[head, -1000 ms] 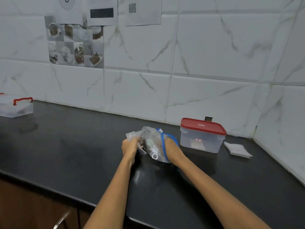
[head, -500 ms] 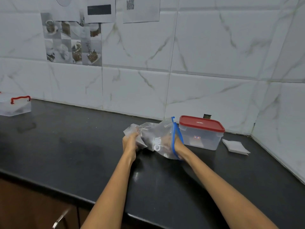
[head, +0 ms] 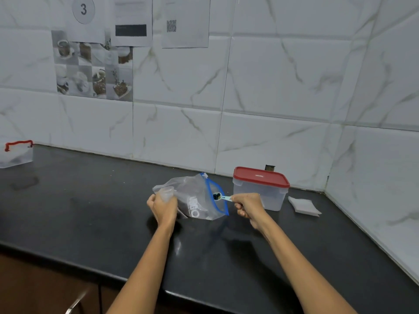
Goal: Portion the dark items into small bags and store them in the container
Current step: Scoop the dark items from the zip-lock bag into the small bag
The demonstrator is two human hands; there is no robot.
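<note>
Dark items (head: 217,196), a small black clump, sit in the bowl of a small light-blue plastic scoop (head: 223,198) at the mouth of a large clear zip bag with a blue seal strip (head: 199,198); more dark contents show dimly through the bag's lower part, behind its white lettering. From the head view, the bag lies on its side on the black glossy countertop (head: 90,211), its blue-edged opening turned toward the right. The right hand (head: 248,206) pinches the scoop's handle between curled fingers and thumb, just outside the opening. The left hand (head: 163,208) is closed round the bunched end of the bag together with a small crumpled clear bag (head: 166,192), which sticks up above the fist. Just beside the large bag's mouth, behind the right hand, stands a clear rectangular plastic container with a red lid (head: 260,189), lid on. To its right a flat stack of small clear bags (head: 303,206) lies on the counter, near the corner of the white marble-patterned tiled wall (head: 283,87). Far off at the left edge sits a clear box with a red handle (head: 17,152). Printed paper sheets (head: 184,21) are stuck to the wall above, one marked with a circled 3, beside a tile pictured with cups
</note>
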